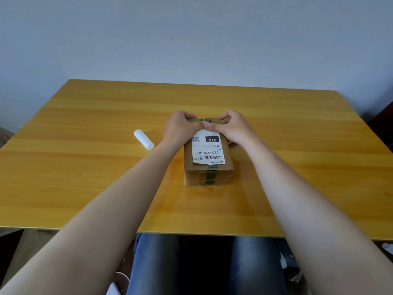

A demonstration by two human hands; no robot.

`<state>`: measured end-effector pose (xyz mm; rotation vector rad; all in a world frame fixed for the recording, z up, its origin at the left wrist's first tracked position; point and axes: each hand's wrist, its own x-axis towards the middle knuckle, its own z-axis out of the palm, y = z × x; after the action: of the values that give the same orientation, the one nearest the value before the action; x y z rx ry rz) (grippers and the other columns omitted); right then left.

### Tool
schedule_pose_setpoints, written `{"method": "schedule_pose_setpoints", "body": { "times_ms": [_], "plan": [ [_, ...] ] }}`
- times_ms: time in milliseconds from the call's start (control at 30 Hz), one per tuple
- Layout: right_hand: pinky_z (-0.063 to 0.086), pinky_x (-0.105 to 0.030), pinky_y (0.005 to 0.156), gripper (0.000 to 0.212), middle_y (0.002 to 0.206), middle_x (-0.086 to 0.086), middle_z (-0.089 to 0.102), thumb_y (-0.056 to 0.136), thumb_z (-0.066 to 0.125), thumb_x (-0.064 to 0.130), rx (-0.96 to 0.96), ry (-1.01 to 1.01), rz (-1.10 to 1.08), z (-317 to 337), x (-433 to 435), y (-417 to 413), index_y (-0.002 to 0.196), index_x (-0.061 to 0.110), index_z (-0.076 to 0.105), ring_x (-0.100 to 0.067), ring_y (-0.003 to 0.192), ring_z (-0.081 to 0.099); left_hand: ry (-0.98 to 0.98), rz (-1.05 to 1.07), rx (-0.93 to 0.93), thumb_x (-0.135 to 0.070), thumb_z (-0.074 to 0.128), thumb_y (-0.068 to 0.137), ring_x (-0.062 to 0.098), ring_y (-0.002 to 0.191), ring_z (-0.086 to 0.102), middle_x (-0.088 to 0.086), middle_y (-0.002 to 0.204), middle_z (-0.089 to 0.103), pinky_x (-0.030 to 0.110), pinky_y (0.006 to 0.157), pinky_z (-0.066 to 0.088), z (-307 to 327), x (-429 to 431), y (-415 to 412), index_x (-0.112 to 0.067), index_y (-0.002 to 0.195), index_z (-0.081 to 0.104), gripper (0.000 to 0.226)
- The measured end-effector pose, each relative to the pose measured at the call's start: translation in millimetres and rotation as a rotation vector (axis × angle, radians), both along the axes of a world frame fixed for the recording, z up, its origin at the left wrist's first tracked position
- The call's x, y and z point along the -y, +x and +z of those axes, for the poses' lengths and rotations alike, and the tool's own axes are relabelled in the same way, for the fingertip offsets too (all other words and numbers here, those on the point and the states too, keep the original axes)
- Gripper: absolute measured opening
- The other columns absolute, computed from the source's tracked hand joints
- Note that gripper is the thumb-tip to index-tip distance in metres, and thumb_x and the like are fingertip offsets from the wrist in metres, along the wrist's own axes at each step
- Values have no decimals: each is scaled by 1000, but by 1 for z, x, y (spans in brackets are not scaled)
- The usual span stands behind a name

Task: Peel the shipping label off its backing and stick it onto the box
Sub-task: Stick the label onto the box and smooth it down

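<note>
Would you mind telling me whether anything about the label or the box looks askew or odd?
Slightly. The label lies on top of the box with its print upside down to the wearer, and its near-left corner looks clipped or lifted. The left hand and right hand press its far end.

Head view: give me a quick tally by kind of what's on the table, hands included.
cardboard box: 1
shipping label: 1
white cylinder: 1
hands: 2 (left hand, right hand)
Total: 5
</note>
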<state>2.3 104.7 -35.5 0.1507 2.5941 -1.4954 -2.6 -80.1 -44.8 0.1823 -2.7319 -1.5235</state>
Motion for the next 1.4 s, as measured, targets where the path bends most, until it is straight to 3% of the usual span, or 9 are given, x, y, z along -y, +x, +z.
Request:
{"method": "schedule_pose_setpoints", "body": {
  "times_ms": [167,433,633,800,900,1000,1167,1267,1400],
  "plan": [
    [56,-31,43,60,100,-1,72,76,90,53,-13,6,-19,1,2,-5,110,15,58,-17,78,73,-2,12,10,-48,86,78,16,97,73,-4,106,74,41,87,62,0,-1,-4,-26,108,69,41],
    [62,-46,50,46,94,-6,77,81,87,47,-40,-18,-42,-1,2,-6,97,16,58,-24,75,76,-59,1,-33,-49,77,87,12,95,67,-9,105,70,23,64,47,1,-3,1,-24,116,68,39],
    [64,-50,57,46,94,-1,72,88,81,47,14,-37,-71,3,0,0,111,13,59,-24,75,74,62,-158,-33,-37,73,97,13,104,66,-1,123,68,23,73,50,9,7,2,-18,130,66,39],
    [58,-33,52,42,102,3,70,95,72,50,13,14,-40,5,-2,7,121,19,59,-19,80,73,109,-241,105,-41,81,90,21,118,65,2,144,53,36,93,57,18,13,6,-21,153,45,75],
    [58,-34,70,40,113,4,72,101,60,55,2,14,39,4,-3,10,126,23,62,-19,99,72,70,-320,241,-38,86,86,23,118,66,1,145,51,43,98,59,23,19,11,-21,162,30,95],
    [55,-34,81,64,134,4,64,94,63,66,19,-26,135,2,-6,12,144,26,55,-18,114,66,66,-385,289,-34,91,80,23,121,65,0,148,50,43,99,59,23,26,13,-21,166,20,112],
    [47,-29,98,134,139,8,52,44,87,70,59,13,326,0,-12,14,159,27,35,-13,127,54,45,-431,319,-34,93,78,20,121,62,-5,138,48,32,87,57,22,25,18,-24,169,6,126],
    [47,-29,103,140,141,6,52,38,93,63,77,9,358,-1,-12,13,159,28,32,-14,129,53,33,-425,307,-36,92,79,19,118,62,-6,135,48,33,86,57,20,24,18,-26,169,5,126],
    [50,-23,88,133,125,15,57,34,92,62,59,-2,329,1,-8,14,151,29,38,-4,115,58,55,-397,285,-33,90,82,18,112,65,-7,142,43,30,74,58,19,26,21,-29,167,13,114]
  ]
}}
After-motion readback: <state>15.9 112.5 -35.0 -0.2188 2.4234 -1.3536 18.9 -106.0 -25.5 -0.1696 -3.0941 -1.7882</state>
